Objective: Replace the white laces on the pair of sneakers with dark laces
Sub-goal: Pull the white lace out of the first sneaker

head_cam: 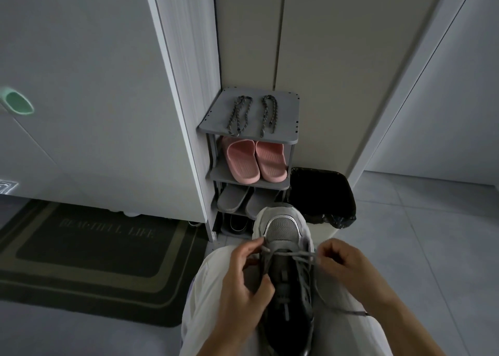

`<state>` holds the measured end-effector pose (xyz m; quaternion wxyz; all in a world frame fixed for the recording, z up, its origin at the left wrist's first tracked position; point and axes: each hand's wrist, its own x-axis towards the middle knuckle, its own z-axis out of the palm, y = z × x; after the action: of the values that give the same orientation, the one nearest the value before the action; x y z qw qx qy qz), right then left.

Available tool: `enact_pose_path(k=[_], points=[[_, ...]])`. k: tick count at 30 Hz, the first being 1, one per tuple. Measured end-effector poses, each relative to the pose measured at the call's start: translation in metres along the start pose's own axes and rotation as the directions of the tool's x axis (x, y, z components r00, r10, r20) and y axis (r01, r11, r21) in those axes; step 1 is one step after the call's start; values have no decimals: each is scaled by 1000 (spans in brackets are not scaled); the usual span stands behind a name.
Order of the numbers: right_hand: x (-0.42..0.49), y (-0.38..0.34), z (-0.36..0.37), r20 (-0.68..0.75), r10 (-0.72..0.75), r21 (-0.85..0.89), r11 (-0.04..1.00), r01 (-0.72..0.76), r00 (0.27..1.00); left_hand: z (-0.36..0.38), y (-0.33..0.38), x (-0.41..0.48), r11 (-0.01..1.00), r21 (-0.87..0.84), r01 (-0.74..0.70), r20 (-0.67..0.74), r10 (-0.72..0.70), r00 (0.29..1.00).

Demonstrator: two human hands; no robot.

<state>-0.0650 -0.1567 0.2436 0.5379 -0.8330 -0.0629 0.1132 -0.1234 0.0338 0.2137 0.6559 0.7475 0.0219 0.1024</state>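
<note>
Sneaker (282, 231) lies on the person's lap, its long axis running from the heel at 6 o'clock to the toe at 12 o'clock, so the lace rows cross it from 9 to 3.

At 9 o'clock of the shoe, the left hand (243, 282) has its grip curled round the sneaker's near side. The thumb presses the upper and the forefinger reaches to the lowest lace crossing by the toe.

The white lace (302, 253), pale grey in this dim light, spans the front eyelets. At 3 o'clock, the right hand (343, 261) has its grip pinched together on that lace, just beside the eyelet row, and one loose end trails off toward 4 o'clock.

The right hand is nearer the free strand, so the pull likely goes outward toward 3 o'clock, across the shoe's axis, while the left steadies it.

The dark laces (239, 115) wait well apart at 12 o'clock, on top of the shoe rack (286, 128).
</note>
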Motion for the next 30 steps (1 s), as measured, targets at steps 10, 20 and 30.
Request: enact_pose_path(k=[10,20,30], points=[[14,-37,50,58,-480,-791,513,334,875,1,-1,2,1000,-2,-15,16,15,1000],[-16,-12,-35,-160,-75,367,921,130,984,-1,-1,0,999,-39,19,-24,-20,1000],[3,-37,53,43,-487,-839,456,296,873,2,2,0,1000,-19,-21,5,22,1000]])
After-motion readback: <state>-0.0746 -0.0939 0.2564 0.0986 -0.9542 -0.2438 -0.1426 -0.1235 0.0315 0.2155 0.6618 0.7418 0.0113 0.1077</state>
